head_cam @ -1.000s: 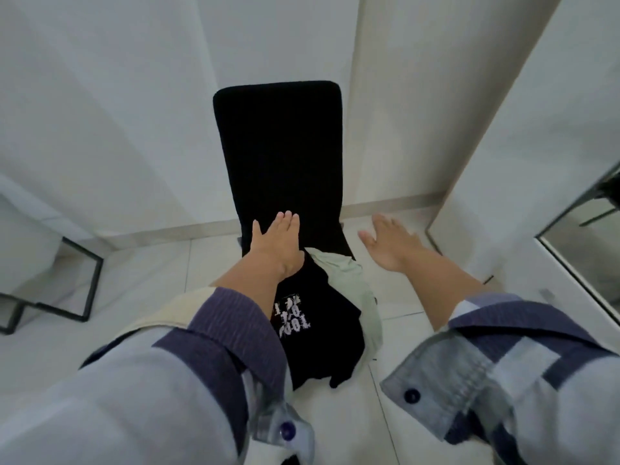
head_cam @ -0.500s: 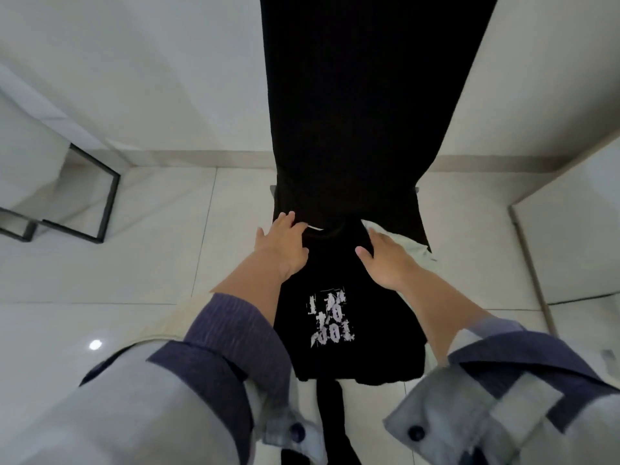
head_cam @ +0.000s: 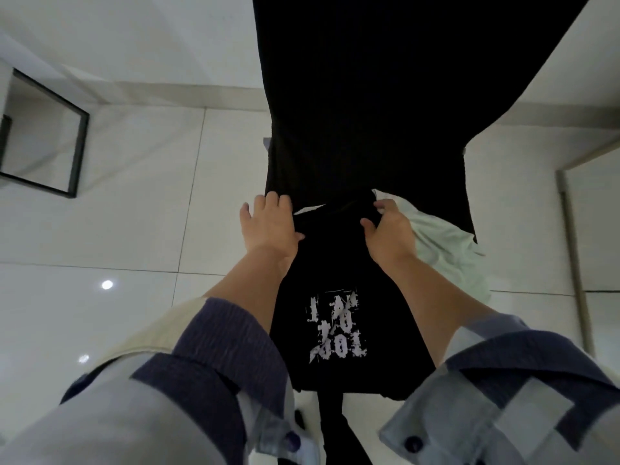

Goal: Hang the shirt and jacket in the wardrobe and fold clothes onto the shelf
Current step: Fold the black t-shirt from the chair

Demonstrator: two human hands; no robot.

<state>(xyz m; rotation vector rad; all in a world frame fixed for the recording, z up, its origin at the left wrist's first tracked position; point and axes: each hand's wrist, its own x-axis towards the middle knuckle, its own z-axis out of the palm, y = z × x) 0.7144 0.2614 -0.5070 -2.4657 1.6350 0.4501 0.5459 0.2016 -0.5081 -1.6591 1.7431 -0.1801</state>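
A black T-shirt (head_cam: 339, 263) with a white print lies on the seat of a black chair (head_cam: 365, 95), its lower part hanging off the front edge. My left hand (head_cam: 270, 226) grips the shirt's top left corner near the collar. My right hand (head_cam: 389, 229) pinches the top right corner, fingers curled into the fabric. A pale green garment (head_cam: 446, 250) lies under the shirt and sticks out to the right of my right hand.
Glossy white floor tiles (head_cam: 117, 229) surround the chair. A black metal frame (head_cam: 72, 152) stands at the left by the wall. A white panel with a metal edge (head_cam: 570, 236) runs down the right side. The chair's tall backrest rises straight ahead.
I have leaned closer over the chair. Both hands went from hovering open above the seat to closing on the black T-shirt's top corners.
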